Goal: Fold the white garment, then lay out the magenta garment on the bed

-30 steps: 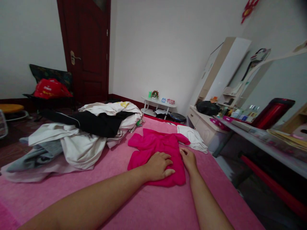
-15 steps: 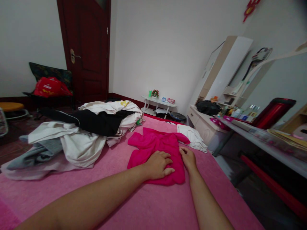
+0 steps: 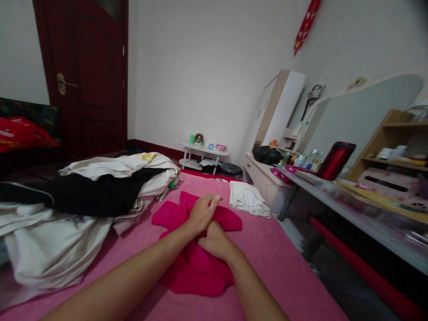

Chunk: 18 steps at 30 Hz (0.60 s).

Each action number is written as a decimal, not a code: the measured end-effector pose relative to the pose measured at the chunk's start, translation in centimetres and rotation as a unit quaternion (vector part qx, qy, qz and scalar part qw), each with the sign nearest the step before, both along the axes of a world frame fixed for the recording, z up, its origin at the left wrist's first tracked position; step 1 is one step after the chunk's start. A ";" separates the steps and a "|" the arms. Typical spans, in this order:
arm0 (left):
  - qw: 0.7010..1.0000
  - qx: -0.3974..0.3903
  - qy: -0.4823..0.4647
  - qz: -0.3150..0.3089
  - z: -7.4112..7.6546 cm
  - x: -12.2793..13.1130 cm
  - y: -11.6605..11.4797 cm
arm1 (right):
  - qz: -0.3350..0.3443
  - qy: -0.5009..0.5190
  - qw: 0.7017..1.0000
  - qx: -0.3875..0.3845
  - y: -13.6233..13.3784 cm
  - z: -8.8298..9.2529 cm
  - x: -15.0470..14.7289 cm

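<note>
Bright pink garment (image 3: 194,267) spread flat on the pink bed cover (image 3: 287,272), right under both hands and partly hidden by them. Left hand (image 3: 201,211) laid palm down on the far part of the cloth, fingers stretched out and close together, clamped on nothing. Right hand (image 3: 216,240) just behind it, touching it, pressed on the cloth; fingers tucked under the left hand, so impossible to tell whether curled into the fabric or flat. Forearms running out of the bottom edge.

Just beyond the right hand, a folded white cloth (image 3: 248,199) near the bed's edge. Left of the left hand, a heap of clothes (image 3: 83,200), white and black, cut off at the picture's side. Farther right, a tabletop (image 3: 351,209) with a red flask (image 3: 334,160) and small bottles, too blurred to make out. Far ahead, a low white stand (image 3: 203,154) and a dark red door (image 3: 87,80).
</note>
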<state>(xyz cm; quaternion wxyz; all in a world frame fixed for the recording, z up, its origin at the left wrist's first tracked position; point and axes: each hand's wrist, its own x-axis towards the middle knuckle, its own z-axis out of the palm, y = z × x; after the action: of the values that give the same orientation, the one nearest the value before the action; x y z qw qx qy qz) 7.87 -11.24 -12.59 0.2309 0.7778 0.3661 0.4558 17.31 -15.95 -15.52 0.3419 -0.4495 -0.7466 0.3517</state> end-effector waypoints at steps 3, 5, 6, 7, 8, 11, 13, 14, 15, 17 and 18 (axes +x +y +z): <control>0.992 -0.038 0.113 0.032 -0.8 -0.3 3.1 | 0.082 0.017 0.996 -0.030 -0.4 1.2 1.3; 0.978 -0.014 0.203 0.054 -2.4 -0.5 4.0 | 0.025 0.042 0.998 -0.026 0.8 1.6 3.7; 0.971 -0.001 0.231 0.062 -3.3 -0.5 4.2 | -0.051 0.038 0.998 -0.009 1.8 1.7 5.3; 0.967 0.008 0.247 0.069 -4.0 -0.5 4.2 | -0.140 0.025 0.990 0.009 3.0 1.7 7.3; 0.964 0.012 0.254 0.074 -4.6 -0.4 4.1 | -0.233 -0.003 0.972 0.033 4.4 1.8 9.5; 0.963 0.010 0.257 0.085 -5.2 -0.2 3.9 | -0.444 -0.087 0.890 0.058 8.6 2.1 16.8; 0.964 0.007 0.252 0.085 -5.1 -0.2 3.9 | -0.520 -0.114 0.846 0.032 10.8 2.2 21.0; 0.965 0.007 0.247 0.086 -4.9 -0.2 4.0 | -0.550 -0.125 0.826 0.013 11.7 2.1 22.7; 0.967 0.007 0.241 0.087 -4.8 -0.2 4.0 | -0.573 -0.135 0.808 -0.005 12.6 1.9 24.1; 0.969 0.004 0.233 0.088 -4.7 -0.3 4.1 | -0.601 -0.149 0.784 -0.038 14.0 1.2 26.1; 0.969 0.002 0.229 0.090 -4.7 -0.3 4.1 | -0.607 -0.153 0.778 -0.052 14.7 0.8 26.7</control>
<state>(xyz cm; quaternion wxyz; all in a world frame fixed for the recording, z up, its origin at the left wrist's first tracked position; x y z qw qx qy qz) 7.55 -7.15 -17.32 0.0979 0.8258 0.4766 0.2851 44.03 -1.28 -14.76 0.3419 -0.8744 -0.3425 0.0361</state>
